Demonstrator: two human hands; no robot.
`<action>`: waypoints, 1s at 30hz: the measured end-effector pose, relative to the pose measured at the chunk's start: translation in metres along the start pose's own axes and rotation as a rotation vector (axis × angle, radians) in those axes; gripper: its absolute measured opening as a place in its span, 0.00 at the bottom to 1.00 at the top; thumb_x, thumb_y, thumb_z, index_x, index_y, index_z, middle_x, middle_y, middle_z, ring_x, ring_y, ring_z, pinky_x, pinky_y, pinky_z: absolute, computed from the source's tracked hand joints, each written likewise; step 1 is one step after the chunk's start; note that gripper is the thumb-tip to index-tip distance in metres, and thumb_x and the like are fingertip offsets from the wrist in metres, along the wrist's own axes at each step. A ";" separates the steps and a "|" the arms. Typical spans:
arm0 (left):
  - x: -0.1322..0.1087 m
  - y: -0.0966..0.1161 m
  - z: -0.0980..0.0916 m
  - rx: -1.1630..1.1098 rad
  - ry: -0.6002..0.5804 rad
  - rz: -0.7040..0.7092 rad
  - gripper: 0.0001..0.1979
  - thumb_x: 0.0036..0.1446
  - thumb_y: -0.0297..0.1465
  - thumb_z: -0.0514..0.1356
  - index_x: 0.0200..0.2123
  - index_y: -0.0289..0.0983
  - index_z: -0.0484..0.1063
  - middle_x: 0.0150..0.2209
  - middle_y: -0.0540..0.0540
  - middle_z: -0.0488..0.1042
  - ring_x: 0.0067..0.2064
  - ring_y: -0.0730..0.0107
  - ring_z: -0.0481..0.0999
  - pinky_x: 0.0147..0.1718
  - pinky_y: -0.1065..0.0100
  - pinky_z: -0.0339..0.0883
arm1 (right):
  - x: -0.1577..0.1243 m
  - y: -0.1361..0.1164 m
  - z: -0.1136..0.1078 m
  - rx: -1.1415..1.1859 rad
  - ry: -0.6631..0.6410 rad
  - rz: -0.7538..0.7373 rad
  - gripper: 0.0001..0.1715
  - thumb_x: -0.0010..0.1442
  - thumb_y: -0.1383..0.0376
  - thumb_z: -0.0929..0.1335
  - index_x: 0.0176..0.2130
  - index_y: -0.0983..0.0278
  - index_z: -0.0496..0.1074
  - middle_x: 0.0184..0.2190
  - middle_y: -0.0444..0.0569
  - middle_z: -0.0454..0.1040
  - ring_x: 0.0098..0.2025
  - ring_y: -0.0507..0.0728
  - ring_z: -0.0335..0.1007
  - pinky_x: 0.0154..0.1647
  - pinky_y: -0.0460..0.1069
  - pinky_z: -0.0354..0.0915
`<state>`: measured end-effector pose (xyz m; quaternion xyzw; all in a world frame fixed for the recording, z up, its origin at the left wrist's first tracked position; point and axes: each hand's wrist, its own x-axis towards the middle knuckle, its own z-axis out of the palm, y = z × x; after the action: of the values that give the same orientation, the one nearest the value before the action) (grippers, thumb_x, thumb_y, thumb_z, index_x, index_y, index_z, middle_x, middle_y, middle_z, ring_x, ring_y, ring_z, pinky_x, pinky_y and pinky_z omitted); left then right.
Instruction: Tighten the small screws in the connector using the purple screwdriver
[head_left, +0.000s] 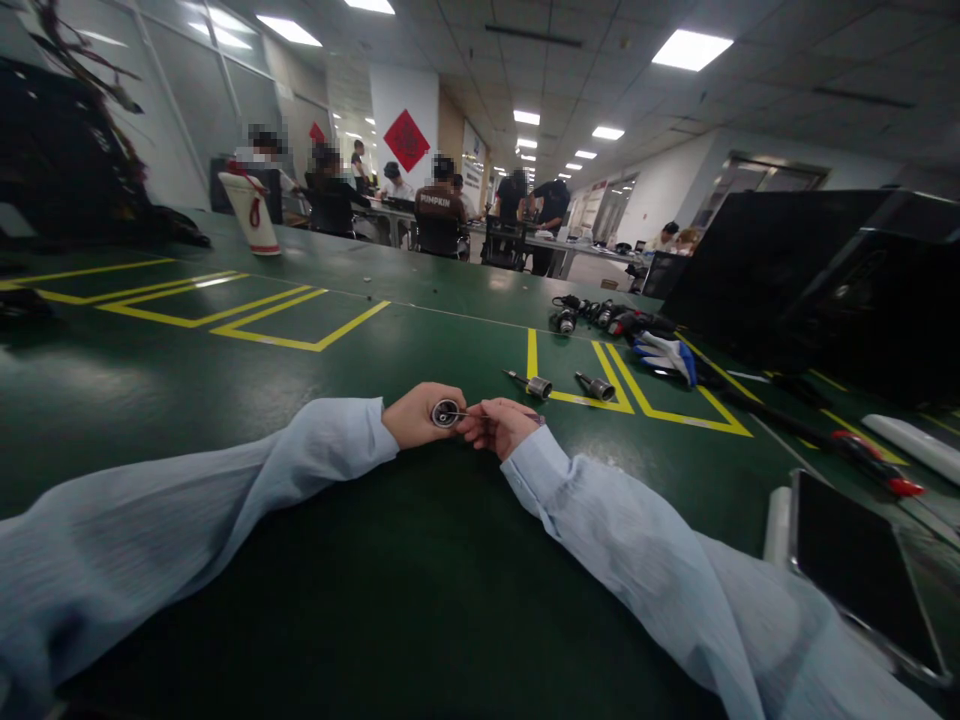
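Note:
My left hand (415, 416) is closed around a round metal cylinder part (444, 413), its open end facing me. In my right hand (504, 426) is a thin metal rod-like tool (474, 415), pinched between the fingers. The rod's left end meets the rim of the cylinder; whether it goes inside is too small to tell. On the green table (450, 350), just beyond my right hand, lie two similar metal cylinder parts with thin stems, a nearer one (540, 388) and another (598, 388) to its right.
Dark cylindrical parts with cables (568, 320) lie farther back, beside a white-and-blue glove (666, 357). At right are a red-and-black tool (870, 458), a phone (859, 555) and a large black object (780, 270). A tall white cup (253, 215) stands far left. Several people sit or stand beyond.

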<state>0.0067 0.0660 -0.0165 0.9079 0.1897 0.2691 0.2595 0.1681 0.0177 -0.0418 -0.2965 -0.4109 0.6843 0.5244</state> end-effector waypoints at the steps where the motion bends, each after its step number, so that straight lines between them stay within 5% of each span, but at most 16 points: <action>1: 0.000 0.000 0.000 -0.020 0.008 -0.009 0.09 0.46 0.33 0.58 0.23 0.32 0.65 0.21 0.50 0.67 0.24 0.76 0.66 0.23 0.74 0.61 | 0.000 0.000 0.000 0.006 0.003 -0.001 0.13 0.42 0.60 0.72 0.25 0.67 0.72 0.20 0.47 0.77 0.20 0.51 0.71 0.18 0.43 0.63; 10: -0.002 0.003 0.001 0.089 0.014 -0.030 0.07 0.46 0.30 0.57 0.22 0.33 0.65 0.20 0.51 0.67 0.23 0.76 0.66 0.22 0.75 0.59 | -0.016 0.003 0.018 -0.131 0.119 -0.130 0.09 0.47 0.62 0.70 0.23 0.66 0.70 0.18 0.44 0.75 0.18 0.47 0.68 0.18 0.41 0.61; 20: -0.001 0.001 0.000 -0.024 0.012 -0.014 0.08 0.45 0.32 0.58 0.22 0.32 0.65 0.20 0.51 0.65 0.23 0.77 0.65 0.22 0.75 0.59 | -0.002 -0.004 0.006 -0.042 0.056 0.052 0.10 0.49 0.61 0.68 0.23 0.66 0.70 0.18 0.46 0.76 0.19 0.50 0.69 0.19 0.44 0.62; 25: -0.001 0.002 0.000 -0.004 0.025 -0.041 0.10 0.46 0.33 0.58 0.21 0.33 0.64 0.20 0.52 0.65 0.22 0.77 0.65 0.22 0.75 0.59 | -0.014 -0.003 0.015 -0.074 0.080 -0.118 0.12 0.46 0.59 0.70 0.24 0.66 0.70 0.20 0.45 0.76 0.20 0.50 0.69 0.19 0.43 0.61; 30: -0.001 0.002 0.001 0.146 0.013 -0.056 0.08 0.47 0.33 0.58 0.23 0.33 0.66 0.21 0.50 0.68 0.23 0.75 0.67 0.23 0.75 0.59 | -0.023 -0.001 0.027 -0.350 0.296 -0.292 0.10 0.50 0.61 0.68 0.22 0.65 0.70 0.17 0.43 0.73 0.18 0.48 0.64 0.19 0.44 0.59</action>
<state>0.0072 0.0637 -0.0159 0.9169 0.2359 0.2531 0.1990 0.1529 -0.0114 -0.0283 -0.4171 -0.4800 0.4693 0.6127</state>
